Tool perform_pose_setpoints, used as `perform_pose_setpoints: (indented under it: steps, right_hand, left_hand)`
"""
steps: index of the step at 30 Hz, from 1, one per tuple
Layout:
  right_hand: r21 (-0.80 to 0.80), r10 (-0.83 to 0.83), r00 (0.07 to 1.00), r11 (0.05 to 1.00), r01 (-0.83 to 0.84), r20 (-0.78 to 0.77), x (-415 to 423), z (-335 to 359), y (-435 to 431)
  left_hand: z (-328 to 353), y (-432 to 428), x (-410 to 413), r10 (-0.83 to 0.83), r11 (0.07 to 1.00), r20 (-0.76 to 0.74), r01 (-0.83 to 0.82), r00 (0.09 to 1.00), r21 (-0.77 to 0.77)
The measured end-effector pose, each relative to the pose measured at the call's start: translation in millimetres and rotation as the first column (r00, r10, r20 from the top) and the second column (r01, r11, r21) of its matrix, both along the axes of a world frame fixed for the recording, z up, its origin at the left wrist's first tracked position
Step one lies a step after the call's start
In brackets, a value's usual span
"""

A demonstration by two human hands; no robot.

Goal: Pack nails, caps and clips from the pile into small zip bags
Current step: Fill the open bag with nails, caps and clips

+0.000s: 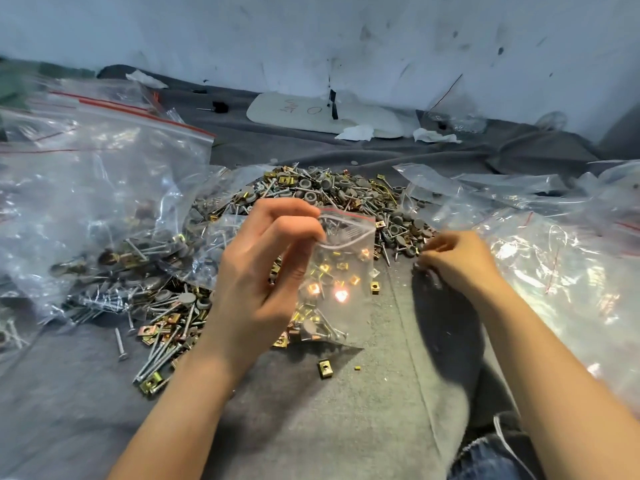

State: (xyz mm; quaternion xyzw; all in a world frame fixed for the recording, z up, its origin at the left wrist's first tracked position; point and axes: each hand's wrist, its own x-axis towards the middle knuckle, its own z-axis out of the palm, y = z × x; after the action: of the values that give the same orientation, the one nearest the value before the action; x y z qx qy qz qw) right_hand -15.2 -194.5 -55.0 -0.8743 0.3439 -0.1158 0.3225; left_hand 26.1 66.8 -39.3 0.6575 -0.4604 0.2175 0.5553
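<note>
A pile of nails, grey caps and brass clips (pixel 346 192) lies on the grey cloth in the middle. My left hand (pixel 263 265) pinches the open mouth of a small zip bag (pixel 341 275) and holds it up over the pile's near edge; a few nails, clips and a cap sit in its bottom. My right hand (pixel 453 261) is at the pile's right edge with fingers curled over small pieces there; what they hold is hidden.
A large zip bag (pixel 104 188) of mixed hardware lies at the left, with more clear bags (pixel 561 271) at the right. Loose nails and clips (pixel 162 344) are scattered at the near left; a single clip (pixel 325 368) lies near the middle. A white board (pixel 311 114) rests by the wall.
</note>
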Motion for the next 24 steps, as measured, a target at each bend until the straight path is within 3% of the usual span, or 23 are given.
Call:
perform_pose_setpoints:
  steps: [7, 8, 10, 12, 14, 16, 19, 24]
  right_hand:
    - [-0.137, 0.129, 0.970, 0.978, -0.159, -0.204, 16, 2, 21]
    - [-0.117, 0.136, 0.980, 0.981, -0.153, -0.142, 16, 7, 25]
    - [-0.010, 0.156, 0.973, 0.988, -0.156, 0.172, 11, 24, 39]
    - [0.062, 0.190, 0.804, 0.961, -0.271, 0.563, 1, 50, 58]
    - [0.035, 0.253, 0.585, 0.899, -0.436, 0.770, -12, 72, 80]
    - [-0.039, 0.348, 0.522, 0.857, -0.514, 0.778, -21, 81, 99]
    - [-0.145, 0.458, 0.591, 0.855, -0.499, 0.664, -22, 76, 109]
    - [-0.047, 0.238, 0.642, 0.953, -0.299, 0.728, -10, 63, 83]
  left_hand:
    - [0, 2, 1, -0.015, 1.000, -0.039, 0.015, 0.999, 0.000]
    - [-1, 2, 1, -0.017, 1.000, -0.040, 0.017, 0.999, 0.003]
    - [-1, 2, 1, -0.020, 1.000, -0.034, 0.020, 0.999, 0.008]
    - [0, 3, 2, -0.017, 1.000, -0.023, 0.017, 1.000, 0.016]
    - [1, 3, 2, -0.019, 1.000, -0.010, 0.019, 1.000, 0.025]
    - [1, 1, 1, -0.009, 0.999, 0.012, 0.008, 1.000, 0.041]
    - [2, 2, 0, -0.006, 0.999, 0.012, 0.005, 1.000, 0.046]
    - [2, 8, 2, 0.006, 1.000, -0.049, -0.006, 0.999, 0.013]
